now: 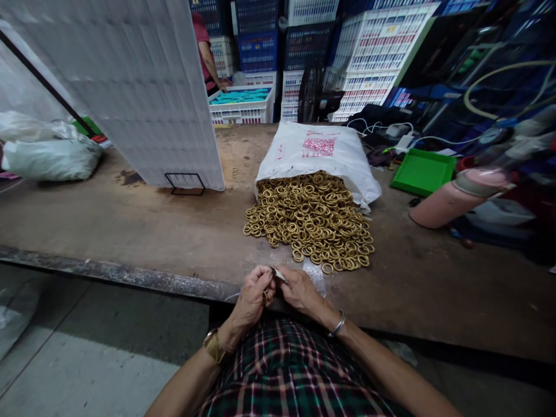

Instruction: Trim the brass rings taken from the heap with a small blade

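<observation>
My left hand (253,296) is closed near the table's front edge, with a brass-coloured ring (265,295) showing between its fingers. Right beside it, my right hand (300,291) is closed around a small pale object (279,275) with a dark end that meets the left fingertips; its kind is too small to tell. Just beyond both hands lies a heap of brass-coloured rings (310,220). The rings spill from the mouth of a white sack (291,152) with red print, lying on its side. A strip of clear plastic (315,277) lies between the heap and my right hand.
On the wooden table (130,231) a tall white panel (174,104) stands on a black wire stand (186,183). To the right are a green tray (423,172) and a pink bottle (456,200). A plastic bag (52,153) sits left. Crates (369,40) and another person's arm (208,61) are behind.
</observation>
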